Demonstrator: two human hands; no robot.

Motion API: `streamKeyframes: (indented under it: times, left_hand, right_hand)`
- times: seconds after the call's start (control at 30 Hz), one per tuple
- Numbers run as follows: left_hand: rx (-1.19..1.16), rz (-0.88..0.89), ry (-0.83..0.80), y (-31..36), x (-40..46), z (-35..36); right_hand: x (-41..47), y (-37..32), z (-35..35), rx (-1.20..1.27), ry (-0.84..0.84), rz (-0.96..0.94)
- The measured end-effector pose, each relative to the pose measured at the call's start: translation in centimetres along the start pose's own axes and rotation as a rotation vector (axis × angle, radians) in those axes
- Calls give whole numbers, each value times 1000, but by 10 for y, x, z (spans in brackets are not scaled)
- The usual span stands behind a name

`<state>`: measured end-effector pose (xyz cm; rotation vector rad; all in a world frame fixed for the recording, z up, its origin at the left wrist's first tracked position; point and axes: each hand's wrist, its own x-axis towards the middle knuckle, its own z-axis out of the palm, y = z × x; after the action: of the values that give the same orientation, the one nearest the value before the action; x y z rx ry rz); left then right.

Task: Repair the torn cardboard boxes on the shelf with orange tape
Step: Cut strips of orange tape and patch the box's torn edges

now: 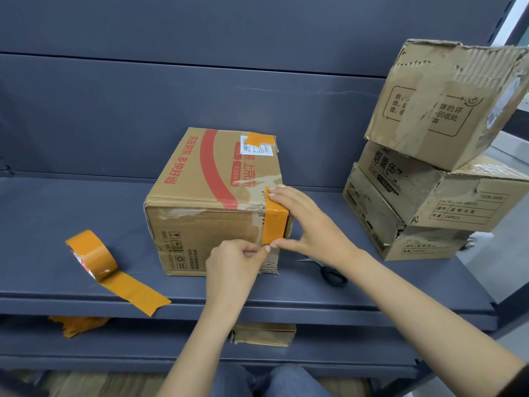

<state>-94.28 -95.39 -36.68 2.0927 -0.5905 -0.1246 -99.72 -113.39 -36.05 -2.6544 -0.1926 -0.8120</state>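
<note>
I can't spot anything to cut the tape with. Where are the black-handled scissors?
In the head view, the black-handled scissors lie on the dark grey metal shelf, right of the taped brown cardboard box, partly hidden under the right hand's wrist.

We face a dark blue-grey metal shelf unit [86, 196] with a matching back panel [200, 81]; wood-patterned floor [100, 385] shows below.

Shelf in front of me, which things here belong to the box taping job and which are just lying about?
Part of the job:
- box under both hands
- orange strip on its corner
- tape roll
- scissors
- stacked torn boxes
- left hand, right hand

Lying about:
- crumpled tape on the lower shelf
- flat cardboard beside it
</note>
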Motion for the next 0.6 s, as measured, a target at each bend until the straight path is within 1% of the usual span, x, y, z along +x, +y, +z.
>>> streamKeyframes:
  times: [0.03,0.1,0.13,0.2,0.23,0.27,0.33,0.4,0.47,0.53,0.6]
  left_hand:
    - [60,68,42,2,-2,-6]
    - [36,283,151,9,-5,-17]
    - [12,428,217,12,-3,-22]
    - [44,676,325,18,7,-27]
    - [85,751,335,21,16,-28]
    - [143,803,310,22,26,-28]
    - [268,848,213,22,43,-27]
    - [342,818,118,19,51,-26]
    - [337,814,70,17,53,-27]
    - [342,848,45,15,52,-29]
    - [371,867,16,13,53,-30]
  right_hand:
    - [-1,0,1,9,-21,-2]
    - [-2,-1,2,85,-16,16]
    - [-1,-2,2,139,16,35]
    - [2,-5,0,198,98,59]
    - [4,-6,0,197,119,65]
    - [5,-6,-1,194,125,78]
    - [6,-5,-1,190,90,114]
    - [3,-3,2,160,7,110]
    - [-1,-2,7,159,-33,96]
    - [-3,-1,9,167,-52,101]
    - [-2,-2,9,188,-39,106]
